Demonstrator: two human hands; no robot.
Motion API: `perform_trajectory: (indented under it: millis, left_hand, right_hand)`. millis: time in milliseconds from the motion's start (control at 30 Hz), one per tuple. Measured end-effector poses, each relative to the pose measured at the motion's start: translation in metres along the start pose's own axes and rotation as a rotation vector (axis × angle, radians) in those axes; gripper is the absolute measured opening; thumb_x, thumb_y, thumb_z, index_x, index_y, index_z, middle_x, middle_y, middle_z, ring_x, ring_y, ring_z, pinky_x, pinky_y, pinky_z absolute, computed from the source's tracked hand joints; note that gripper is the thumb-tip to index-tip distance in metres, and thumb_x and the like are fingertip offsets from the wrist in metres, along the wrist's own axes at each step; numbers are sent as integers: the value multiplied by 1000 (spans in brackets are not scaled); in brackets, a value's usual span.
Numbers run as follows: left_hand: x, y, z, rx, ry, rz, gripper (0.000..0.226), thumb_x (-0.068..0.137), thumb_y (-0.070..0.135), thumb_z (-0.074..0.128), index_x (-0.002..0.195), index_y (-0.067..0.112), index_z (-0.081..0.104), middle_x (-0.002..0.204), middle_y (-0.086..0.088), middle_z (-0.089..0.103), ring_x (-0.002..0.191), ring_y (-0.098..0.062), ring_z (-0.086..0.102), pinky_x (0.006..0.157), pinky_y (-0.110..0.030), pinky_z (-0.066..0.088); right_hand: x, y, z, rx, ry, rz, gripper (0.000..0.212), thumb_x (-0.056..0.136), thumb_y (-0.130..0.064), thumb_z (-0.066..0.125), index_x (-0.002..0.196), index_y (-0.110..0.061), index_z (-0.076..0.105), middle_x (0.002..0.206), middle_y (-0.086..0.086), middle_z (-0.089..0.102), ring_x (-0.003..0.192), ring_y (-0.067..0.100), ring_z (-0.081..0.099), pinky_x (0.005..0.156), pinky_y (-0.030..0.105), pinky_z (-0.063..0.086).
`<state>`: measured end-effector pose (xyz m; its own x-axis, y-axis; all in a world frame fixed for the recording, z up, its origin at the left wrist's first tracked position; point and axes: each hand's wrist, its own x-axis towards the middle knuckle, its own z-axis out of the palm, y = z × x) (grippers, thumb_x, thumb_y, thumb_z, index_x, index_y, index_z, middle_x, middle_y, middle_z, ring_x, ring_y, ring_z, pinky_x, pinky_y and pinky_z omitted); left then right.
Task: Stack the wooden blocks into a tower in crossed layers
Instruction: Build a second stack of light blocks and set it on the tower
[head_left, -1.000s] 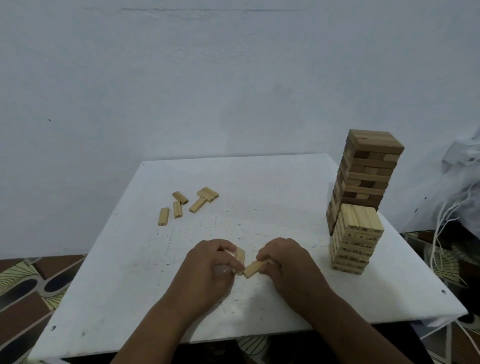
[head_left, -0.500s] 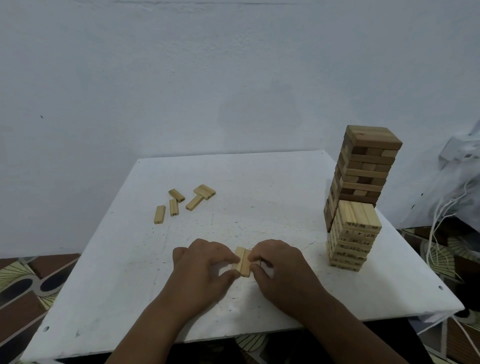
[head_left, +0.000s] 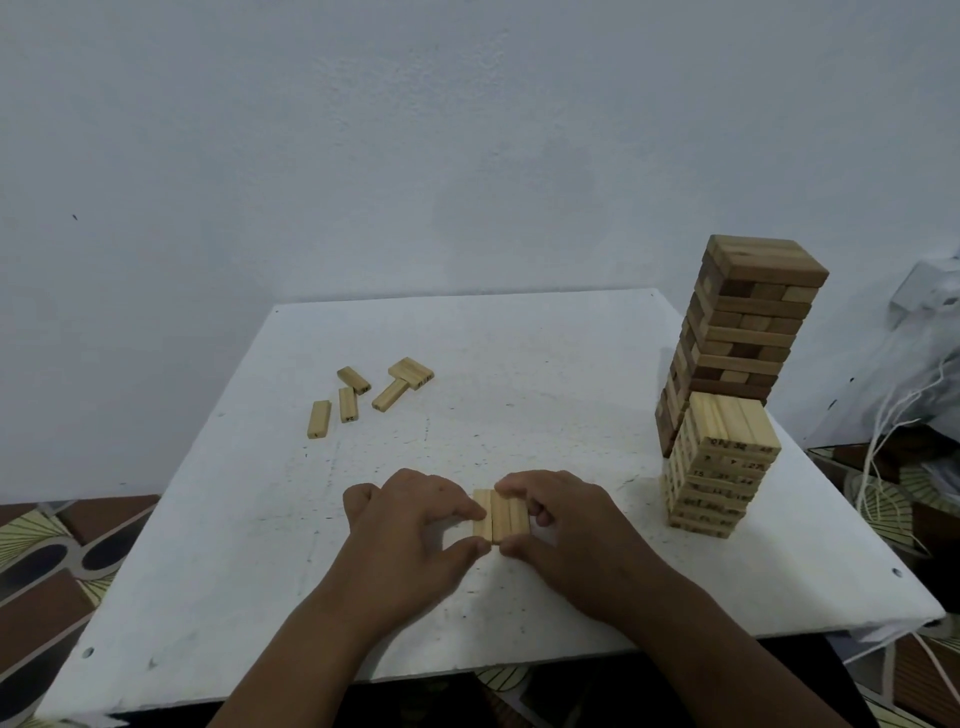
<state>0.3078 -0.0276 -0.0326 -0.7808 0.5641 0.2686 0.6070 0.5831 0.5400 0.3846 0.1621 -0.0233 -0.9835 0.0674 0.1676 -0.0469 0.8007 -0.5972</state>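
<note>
Three pale wooden blocks (head_left: 501, 515) lie flat side by side on the white table (head_left: 519, 384), forming one layer near the front middle. My left hand (head_left: 410, 525) pinches the row's left side with thumb and forefinger. From the other side, my right hand (head_left: 566, 525) pinches the row between thumb and fingers. Several loose pale blocks (head_left: 371, 395) lie scattered at the table's back left.
A short pale block tower (head_left: 719, 462) stands at the right edge, with a taller darker block tower (head_left: 743, 332) right behind it. White cords and a bag (head_left: 914, 395) hang beyond the table's right side. A white wall (head_left: 467, 156) backs the table.
My hands brought separately held blocks together and laid them flat; the row now shows three blocks pressed side by side between both hands.
</note>
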Motion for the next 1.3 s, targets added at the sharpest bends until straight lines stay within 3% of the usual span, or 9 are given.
perform_trajectory:
  millis: [133,267,433,600,700,867,1000,1100,1300]
  left_hand:
    - [0,-1,1,0,-14,14,27,71,57,67,94,45,72,98,40,53,110,6,45,93,-41,25]
    - [0,-3,2,-8,-38,29,19,74,51,66,92,45,68,114,38,52,124,8,36,96,-40,21]
    - [-1,-2,5,-32,-76,22,21,75,43,69,93,43,59,118,43,50,128,14,30,102,-44,20]
    - [-2,-3,5,-30,-78,22,24,74,46,68,96,46,61,122,41,51,132,12,29,103,-41,16]
    - [-2,-2,1,-25,-54,17,28,74,43,66,101,48,63,125,41,49,133,13,25,101,-38,16]
    - [1,-6,-2,-61,30,12,31,78,24,61,98,48,64,118,36,57,125,8,42,96,-48,29]
    - [3,-9,3,-34,48,-2,21,79,36,63,95,49,67,111,37,60,120,7,46,96,-53,32]
    - [3,-8,4,-30,51,-4,15,76,48,64,90,48,70,107,37,61,118,6,48,97,-53,34]
    - [1,-5,7,3,34,-8,23,69,60,67,90,49,68,106,40,56,117,11,43,98,-50,31]
  right_hand:
    - [1,0,0,-4,-17,4,50,83,-34,73,130,-34,54,95,-38,40,90,-18,39,77,5,29]
    - [-1,0,-1,25,-59,21,53,85,-33,71,133,-38,48,115,-25,45,97,-7,41,89,16,37]
    - [-1,-3,-1,31,-65,18,51,86,-30,69,130,-40,45,101,-22,41,91,-6,40,75,12,31]
    - [-1,-5,-4,32,-67,5,57,84,-32,72,134,-37,45,96,-35,37,91,-13,38,86,16,35]
    - [-3,-5,-8,34,-20,5,62,78,-38,78,132,-38,47,96,-37,39,89,-15,43,77,6,38]
    - [-6,1,-12,-43,116,15,50,78,-50,72,121,-40,49,99,-27,50,87,-4,49,73,11,40]
    - [-6,1,-8,-60,91,51,42,79,-52,68,115,-40,51,94,-22,53,88,-3,48,75,15,41]
    - [-6,-2,-4,-46,58,38,49,74,-56,69,116,-38,52,97,-21,54,90,-2,47,77,19,45]
    - [-5,-5,-1,-35,-12,-3,60,71,-59,71,123,-40,47,106,-27,48,100,-6,42,79,14,39]
